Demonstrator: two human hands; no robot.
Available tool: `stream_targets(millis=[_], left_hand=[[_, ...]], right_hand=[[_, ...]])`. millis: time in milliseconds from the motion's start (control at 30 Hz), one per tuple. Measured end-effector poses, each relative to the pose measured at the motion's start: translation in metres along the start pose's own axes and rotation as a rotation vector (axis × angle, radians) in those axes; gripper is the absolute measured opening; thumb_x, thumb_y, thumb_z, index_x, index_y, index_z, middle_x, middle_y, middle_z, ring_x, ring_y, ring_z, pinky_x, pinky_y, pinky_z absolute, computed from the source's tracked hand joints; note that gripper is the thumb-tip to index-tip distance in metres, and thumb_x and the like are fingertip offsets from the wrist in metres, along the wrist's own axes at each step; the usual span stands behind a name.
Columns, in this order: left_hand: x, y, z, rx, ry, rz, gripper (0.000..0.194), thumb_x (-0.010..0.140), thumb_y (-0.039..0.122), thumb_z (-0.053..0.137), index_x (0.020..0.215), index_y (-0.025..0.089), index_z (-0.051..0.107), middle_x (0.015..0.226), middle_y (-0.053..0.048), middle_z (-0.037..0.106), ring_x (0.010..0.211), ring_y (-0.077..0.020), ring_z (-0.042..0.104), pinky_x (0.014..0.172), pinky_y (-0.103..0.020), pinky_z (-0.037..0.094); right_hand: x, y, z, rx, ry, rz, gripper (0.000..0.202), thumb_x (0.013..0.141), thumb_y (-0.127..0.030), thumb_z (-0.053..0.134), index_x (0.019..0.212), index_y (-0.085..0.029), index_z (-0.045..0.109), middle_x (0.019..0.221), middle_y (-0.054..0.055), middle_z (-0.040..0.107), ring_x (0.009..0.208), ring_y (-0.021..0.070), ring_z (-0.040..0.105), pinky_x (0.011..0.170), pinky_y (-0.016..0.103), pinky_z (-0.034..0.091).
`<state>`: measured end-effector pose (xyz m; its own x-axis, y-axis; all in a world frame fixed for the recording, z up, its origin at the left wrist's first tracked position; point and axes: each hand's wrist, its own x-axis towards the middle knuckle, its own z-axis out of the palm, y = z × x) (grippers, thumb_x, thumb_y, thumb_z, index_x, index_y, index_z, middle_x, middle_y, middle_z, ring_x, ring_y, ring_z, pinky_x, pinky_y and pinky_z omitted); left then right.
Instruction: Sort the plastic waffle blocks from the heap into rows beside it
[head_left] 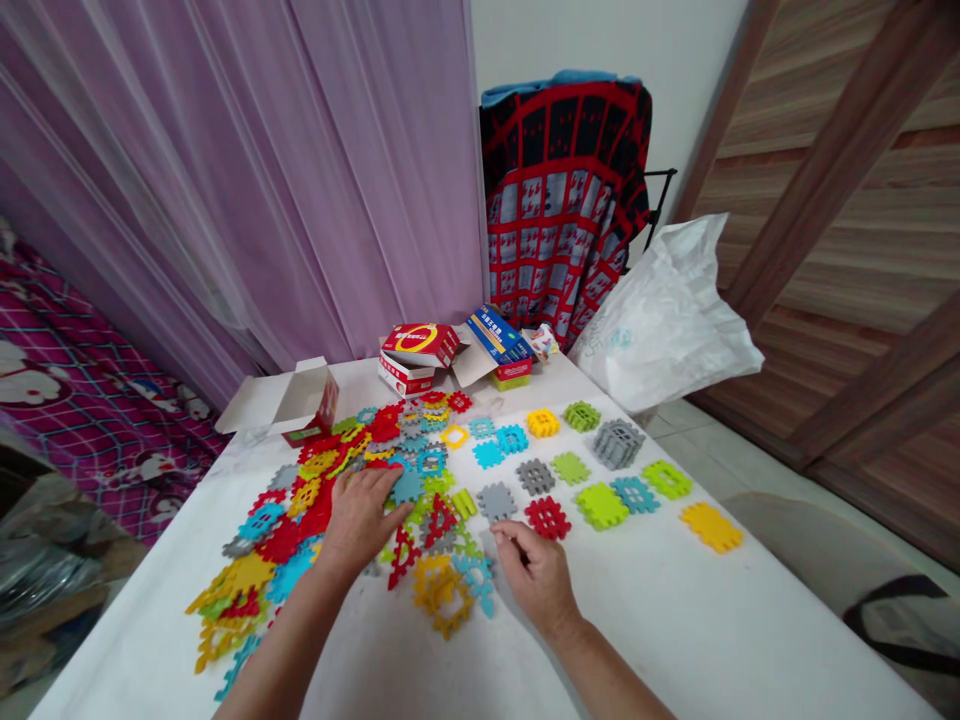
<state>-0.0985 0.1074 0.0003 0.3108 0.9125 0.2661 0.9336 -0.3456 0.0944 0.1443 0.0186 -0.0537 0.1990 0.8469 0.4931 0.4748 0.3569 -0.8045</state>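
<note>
A mixed heap of toothed plastic building tiles in several colours lies left of centre on the white table [630, 620]. My left hand [358, 515] rests over this heap, palm down. Its fingertips touch the edge of a blue tile [408, 485], while the thumb stands apart. Beside a grey tile [496, 501] and a red window tile [547, 518], my right hand [538, 578] has its fingers curled in with nothing visible in them. Nearer to me lie a yellow ring-shaped tile [442, 595] and a light-blue tile [475, 580].
Tiles of one colour stand in small groups on the right, among them a grey stack [617, 443], yellow tiles [543, 423] and a yellow tile [712, 527] near the edge. Behind are an opened box [307, 400], a red box [420, 350], a blue box [499, 335] and a white bag [667, 320].
</note>
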Motion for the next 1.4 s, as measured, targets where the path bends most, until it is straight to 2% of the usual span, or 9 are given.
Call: stream_targets(millis=[100,167,300,433,633,767,967,1233,1400], left_hand=[[0.012,0.017,-0.006,-0.001,0.03,-0.042,0.035,0.084,0.042,0.061,0.114,0.027,0.067,0.113,-0.008,0.073,0.11,-0.0294,0.063,0.107,-0.052,0.032],[0.021,0.034,-0.004,-0.019,0.008,-0.018,0.033,0.086,0.043,0.059,0.114,0.026,0.067,0.114,-0.008,0.073,0.11,-0.0289,0.062,0.108,-0.052,0.031],[0.039,0.071,0.012,-0.039,-0.037,0.028,0.036,0.088,0.046,0.056,0.114,0.023,0.065,0.112,-0.01,0.073,0.113,-0.0301,0.06,0.109,-0.054,0.027],[0.049,0.09,0.032,-0.047,-0.062,0.036,0.039,0.088,0.046,0.057,0.118,0.021,0.062,0.113,-0.01,0.073,0.117,-0.0303,0.058,0.11,-0.054,0.026],[0.048,0.084,0.045,-0.034,-0.098,-0.024,0.04,0.087,0.044,0.058,0.121,0.024,0.059,0.117,-0.011,0.071,0.119,-0.0304,0.056,0.109,-0.055,0.025],[0.048,0.079,0.039,-0.002,-0.135,-0.062,0.039,0.086,0.047,0.058,0.117,0.024,0.062,0.115,-0.011,0.072,0.117,-0.0322,0.057,0.107,-0.058,0.026],[0.053,0.083,0.028,0.043,-0.18,-0.109,0.038,0.081,0.05,0.06,0.11,0.025,0.066,0.113,-0.012,0.073,0.114,-0.0346,0.059,0.103,-0.059,0.031],[0.054,0.085,0.028,0.045,-0.161,-0.098,0.033,0.083,0.044,0.06,0.109,0.026,0.068,0.113,-0.011,0.073,0.116,-0.0335,0.057,0.108,-0.062,0.024],[0.056,0.087,0.027,0.039,-0.158,-0.089,0.034,0.081,0.041,0.062,0.112,0.028,0.068,0.115,-0.01,0.073,0.116,-0.0335,0.057,0.107,-0.061,0.025]], right_hand=[[0.0,0.0,0.0,-0.001,-0.003,0.0,0.029,0.088,-0.031,0.048,0.079,-0.018,0.072,0.05,-0.002,0.061,0.04,0.0088,0.05,0.044,0.017,0.039],[0.0,0.0,0.0,0.001,-0.007,-0.011,0.029,0.089,-0.03,0.048,0.08,-0.017,0.072,0.05,-0.002,0.06,0.04,0.0086,0.05,0.044,0.017,0.039],[0.0,0.0,0.0,0.01,-0.013,-0.027,0.027,0.089,-0.028,0.048,0.081,-0.018,0.072,0.053,-0.001,0.062,0.043,0.0092,0.054,0.046,0.017,0.04],[0.001,0.0,0.0,0.001,-0.017,-0.026,0.027,0.089,-0.027,0.048,0.082,-0.018,0.072,0.056,-0.001,0.065,0.045,0.0091,0.055,0.047,0.017,0.041],[0.002,-0.002,-0.001,0.005,-0.027,-0.01,0.027,0.089,-0.027,0.047,0.082,-0.019,0.072,0.053,-0.002,0.062,0.042,0.0086,0.052,0.046,0.017,0.04],[0.002,-0.002,-0.001,-0.001,-0.031,0.003,0.028,0.089,-0.029,0.047,0.081,-0.019,0.072,0.052,-0.002,0.062,0.043,0.009,0.052,0.045,0.017,0.04],[0.001,0.0,0.0,-0.013,-0.044,-0.003,0.028,0.089,-0.027,0.047,0.08,-0.019,0.072,0.053,-0.002,0.062,0.043,0.0086,0.052,0.047,0.017,0.04],[0.001,-0.001,-0.001,-0.007,-0.056,0.022,0.027,0.089,-0.028,0.047,0.081,-0.019,0.072,0.054,-0.002,0.062,0.045,0.0089,0.054,0.047,0.017,0.04],[0.001,-0.001,0.0,0.013,-0.056,0.032,0.027,0.088,-0.027,0.047,0.082,-0.019,0.072,0.056,-0.001,0.065,0.045,0.0088,0.054,0.048,0.017,0.04]])
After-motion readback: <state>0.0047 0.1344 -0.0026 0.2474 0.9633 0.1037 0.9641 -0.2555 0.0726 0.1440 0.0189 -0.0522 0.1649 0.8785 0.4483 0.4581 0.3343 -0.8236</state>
